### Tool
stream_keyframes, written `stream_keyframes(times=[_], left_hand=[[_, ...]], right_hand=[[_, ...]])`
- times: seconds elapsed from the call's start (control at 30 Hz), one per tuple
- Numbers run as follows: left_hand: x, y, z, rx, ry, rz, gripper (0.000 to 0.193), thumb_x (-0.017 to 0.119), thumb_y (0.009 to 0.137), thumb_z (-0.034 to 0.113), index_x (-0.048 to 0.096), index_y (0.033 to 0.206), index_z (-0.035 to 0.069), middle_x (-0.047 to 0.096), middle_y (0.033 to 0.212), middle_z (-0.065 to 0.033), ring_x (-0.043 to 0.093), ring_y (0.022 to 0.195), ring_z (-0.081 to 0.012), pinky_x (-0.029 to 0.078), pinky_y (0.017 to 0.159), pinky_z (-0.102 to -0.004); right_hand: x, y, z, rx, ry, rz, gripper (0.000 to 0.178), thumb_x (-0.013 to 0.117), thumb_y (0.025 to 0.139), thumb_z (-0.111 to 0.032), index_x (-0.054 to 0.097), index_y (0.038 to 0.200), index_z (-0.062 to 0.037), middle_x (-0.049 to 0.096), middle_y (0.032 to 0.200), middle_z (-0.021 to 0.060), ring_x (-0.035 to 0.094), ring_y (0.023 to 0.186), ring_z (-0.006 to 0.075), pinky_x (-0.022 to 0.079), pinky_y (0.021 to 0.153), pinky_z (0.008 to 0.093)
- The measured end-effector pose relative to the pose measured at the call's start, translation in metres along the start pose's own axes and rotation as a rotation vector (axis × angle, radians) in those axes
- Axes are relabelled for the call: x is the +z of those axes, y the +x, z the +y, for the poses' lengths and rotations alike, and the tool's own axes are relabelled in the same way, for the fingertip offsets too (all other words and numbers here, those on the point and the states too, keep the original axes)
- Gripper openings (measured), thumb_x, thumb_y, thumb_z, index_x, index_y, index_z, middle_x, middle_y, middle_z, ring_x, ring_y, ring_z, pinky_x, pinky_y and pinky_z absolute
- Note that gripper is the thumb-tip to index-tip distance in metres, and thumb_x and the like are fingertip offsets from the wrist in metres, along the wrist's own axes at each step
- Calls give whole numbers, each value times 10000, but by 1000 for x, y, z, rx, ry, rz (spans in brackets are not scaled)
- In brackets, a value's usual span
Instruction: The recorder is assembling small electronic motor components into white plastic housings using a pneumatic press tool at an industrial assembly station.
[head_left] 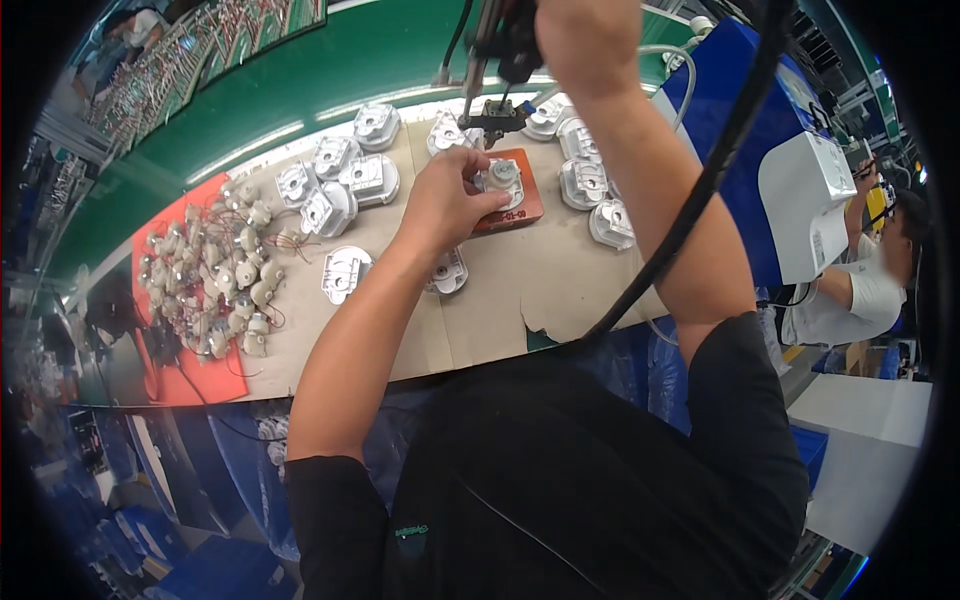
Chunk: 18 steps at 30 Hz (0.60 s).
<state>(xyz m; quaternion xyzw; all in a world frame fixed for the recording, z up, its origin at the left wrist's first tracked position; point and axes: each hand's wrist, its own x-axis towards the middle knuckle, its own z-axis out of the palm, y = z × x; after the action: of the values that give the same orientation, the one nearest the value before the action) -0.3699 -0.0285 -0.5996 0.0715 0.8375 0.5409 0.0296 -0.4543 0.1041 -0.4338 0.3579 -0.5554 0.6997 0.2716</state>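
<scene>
With thumb and fingers, my left hand (448,200) grips a white plastic housing (515,194) by its edge. A small round light-coloured part (502,172) sits on that housing, which rests on an orange block (531,185). At the top edge, my right hand (590,45) is wrapped round the dark upright body of a power screwdriver (519,50); some of its fingers are hidden. The tool's lower head (496,119) hangs just above and beyond the housing. Whether its tip touches the housing, I cannot tell.
White housings (369,178) stand in groups left and right of the block. Small wired motors (215,270) are heaped on a red sheet (160,376) at left. A black cable (690,225) crosses before my right arm. Beyond is a blue-and-white machine (735,110); another person (850,295) sits far right.
</scene>
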Motion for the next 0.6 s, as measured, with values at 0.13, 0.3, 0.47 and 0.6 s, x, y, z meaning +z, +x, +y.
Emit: stream_keyframes(times=[0.13, 0.3, 0.47, 0.6], left_hand=[[-1, 3, 10, 30, 132, -37, 542, 872, 778, 264, 673, 1184, -35, 651, 1082, -178, 679, 864, -259, 563, 805, -372], [-1, 5, 27, 210, 258, 62, 479, 832, 793, 221, 697, 1206, 20, 648, 1093, -207, 673, 967, -370, 540, 898, -434], [-2, 15, 32, 177, 375, -58, 326, 813, 802, 162, 752, 1076, -5, 673, 998, -201, 674, 917, -349, 541, 837, -418], [-7, 10, 37, 230, 309, -2, 297, 797, 826, 147, 758, 1068, -20, 677, 983, -194, 685, 892, -346, 544, 825, -424]], right_hand=[[-11, 60, -68, -108, -115, -71, 385, 727, 978, -421, 532, 916, -94, 484, 688, -66, 433, 547, 37, 352, 479, 226], [-25, 68, -77, 21, -487, -111, 579, 723, 975, -432, 557, 1226, 63, 647, 954, 98, 611, 854, 170, 517, 761, 282], [-14, 15, -26, -654, -656, 455, 387, 773, 906, -195, 604, 1171, 30, 695, 977, 114, 678, 851, 210, 555, 767, 303], [-99, -87, -9, -160, -839, -30, 294, 761, 868, -37, 636, 1129, 11, 702, 1034, 174, 711, 915, 305, 565, 827, 363]])
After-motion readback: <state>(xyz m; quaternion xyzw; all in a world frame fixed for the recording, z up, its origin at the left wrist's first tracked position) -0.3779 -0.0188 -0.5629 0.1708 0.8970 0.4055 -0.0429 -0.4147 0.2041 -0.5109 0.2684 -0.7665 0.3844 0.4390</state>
